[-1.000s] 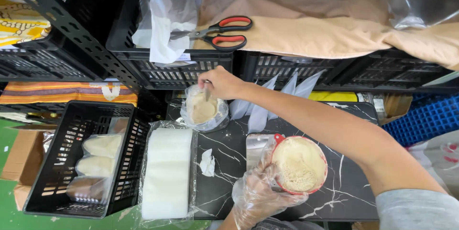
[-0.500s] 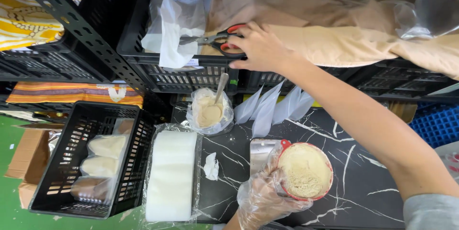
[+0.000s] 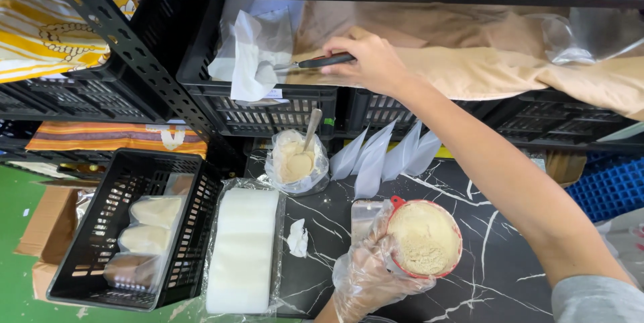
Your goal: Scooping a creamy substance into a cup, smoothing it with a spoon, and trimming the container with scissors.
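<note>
Up on the shelf, the right hand [image 3: 372,61] is reaching into a black crate [image 3: 268,105], its fingers clenched around the dark handles of a pair of scissors [image 3: 315,63] whose blades point left toward a crumpled white plastic bag [image 3: 251,55]. The scissors sit just above the crate's front rim, beside a wide heap of tan plastic bags [image 3: 483,61] that fills the neighbouring crate.

Lower down, the left hand [image 3: 369,276], in a thin clear glove, grasps a round red-rimmed cup [image 3: 424,239] heaped with pale beige powder. A small clear pouch [image 3: 367,216] is pressed against the cup's left side under the same fingers. Cup and pouch are held just above the black marble-patterned counter [image 3: 496,242].

Behind them on the counter stands an open bag of the same powder [image 3: 295,162] with a spoon handle [image 3: 312,128] sticking up out of it. Just right of it, a fan of empty clear pouches [image 3: 386,155] leans against the crates. A stack of white sheets wrapped in plastic [image 3: 243,249] lies at the counter's left end, with a small scrap of white paper [image 3: 296,237] beside it.

Left of the counter, a black basket [image 3: 87,249] holds three filled pouches [image 3: 144,239] lined up one behind another. Yellow patterned fabric [image 3: 47,34] shows on the upper left shelf.
</note>
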